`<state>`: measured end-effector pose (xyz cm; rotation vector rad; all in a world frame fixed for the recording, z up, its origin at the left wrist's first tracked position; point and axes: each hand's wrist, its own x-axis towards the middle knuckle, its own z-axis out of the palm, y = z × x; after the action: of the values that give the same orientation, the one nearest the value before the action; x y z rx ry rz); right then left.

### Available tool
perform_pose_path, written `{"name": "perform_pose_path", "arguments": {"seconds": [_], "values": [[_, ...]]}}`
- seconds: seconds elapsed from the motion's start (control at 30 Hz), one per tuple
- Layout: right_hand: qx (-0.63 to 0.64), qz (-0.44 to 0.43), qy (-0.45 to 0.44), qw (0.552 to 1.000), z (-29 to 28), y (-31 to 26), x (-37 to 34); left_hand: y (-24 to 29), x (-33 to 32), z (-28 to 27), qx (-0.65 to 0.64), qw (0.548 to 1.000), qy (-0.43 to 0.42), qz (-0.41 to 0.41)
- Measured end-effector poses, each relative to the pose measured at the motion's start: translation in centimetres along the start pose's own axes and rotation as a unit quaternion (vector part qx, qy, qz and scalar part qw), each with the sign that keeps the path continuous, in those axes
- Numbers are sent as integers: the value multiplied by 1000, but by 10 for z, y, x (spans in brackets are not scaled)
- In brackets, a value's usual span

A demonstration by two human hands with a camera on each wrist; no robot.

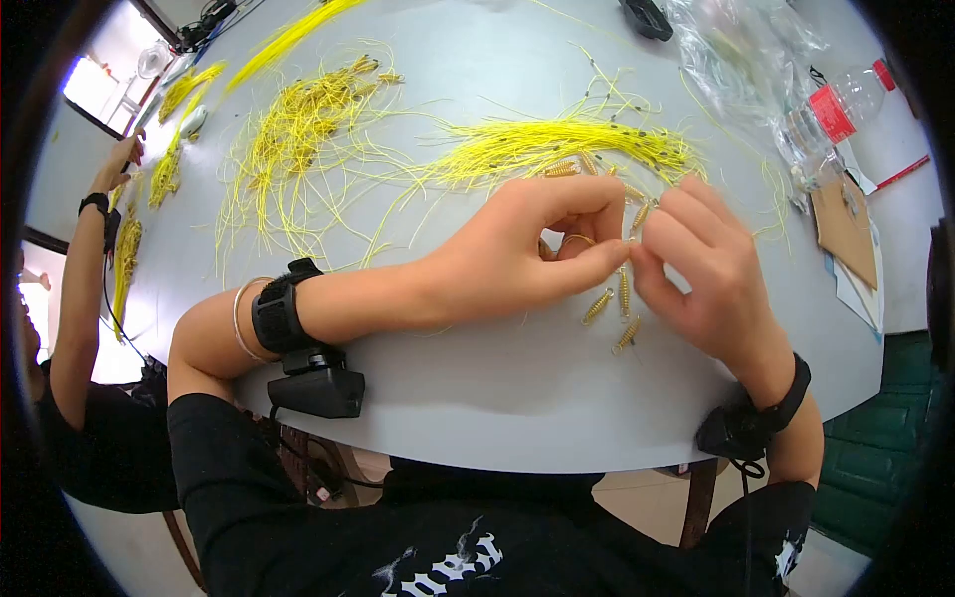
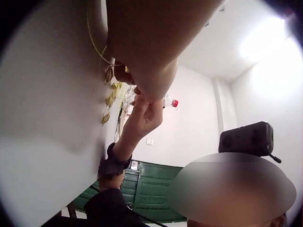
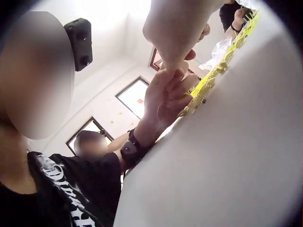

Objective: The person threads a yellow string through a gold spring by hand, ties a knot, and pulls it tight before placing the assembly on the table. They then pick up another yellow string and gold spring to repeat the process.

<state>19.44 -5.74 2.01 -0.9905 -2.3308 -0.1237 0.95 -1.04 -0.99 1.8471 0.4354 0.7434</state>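
My left hand (image 1: pixel 542 239) is curled, with thumb and forefinger tips together, and a bit of gold spring (image 1: pixel 546 249) shows inside its fingers. Touching or almost touching those tips are the bent thumb and forefinger of my right hand (image 1: pixel 708 269); whatever lies between them is too small to make out. Loose gold springs (image 1: pixel 624 294) lie on the table under and beside both hands. Just beyond the hands is a bundle of yellow lines (image 1: pixel 557 139) with dark bits at its right end. The left wrist view shows a thin line (image 2: pixel 94 43) curving near my left hand.
A tangled yellow heap (image 1: pixel 308 119) lies at the left of the grey table (image 1: pixel 477 398). Clear plastic bags (image 1: pixel 741 50), a red-labelled bottle (image 1: pixel 834 111) and cardboard (image 1: pixel 844 234) are at the right. Another person's arm (image 1: pixel 85 259) reaches toward yellow bundles at the far left.
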Motion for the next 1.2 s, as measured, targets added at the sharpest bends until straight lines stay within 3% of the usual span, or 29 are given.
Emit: {"name": "perform_pose_path", "arguments": {"seconds": [0.07,0.17,0.2,0.23,0.3,0.4,0.5,0.6,0.73,0.8,0.9,1.1,1.2], "values": [[-19,-8,-8,1000,-1,-4,-1,4,0,-4,32,999,-35,-9],[-74,-32,2,997,-7,-3,-3,14,1,-3,-40,994,-39,-91],[-98,-42,8,994,-8,0,-3,13,1,-4,-28,996,-27,-76],[-118,-66,102,986,-10,10,-1,11,2,-8,-14,998,-16,-63],[-194,-46,101,975,-32,22,0,10,4,-11,-6,999,4,-51],[-176,-36,118,977,-32,21,4,12,6,-12,-8,997,8,-72],[-130,20,111,985,-28,30,-1,6,4,-9,-61,993,52,-81],[-45,174,144,973,-17,25,0,1,4,-11,-87,992,56,-69],[170,275,55,945,-17,5,5,1,4,-11,-82,992,55,-74],[203,274,-20,940,-12,2,2,2,3,-11,-85,991,67,-76],[210,217,-2,953,3,7,-4,0,2,-11,-79,992,61,-81],[216,209,27,954,5,6,-6,-3,2,-10,-95,993,13,-75],[180,141,36,973,3,5,-6,-6,3,-8,-29,999,18,-9]]}}
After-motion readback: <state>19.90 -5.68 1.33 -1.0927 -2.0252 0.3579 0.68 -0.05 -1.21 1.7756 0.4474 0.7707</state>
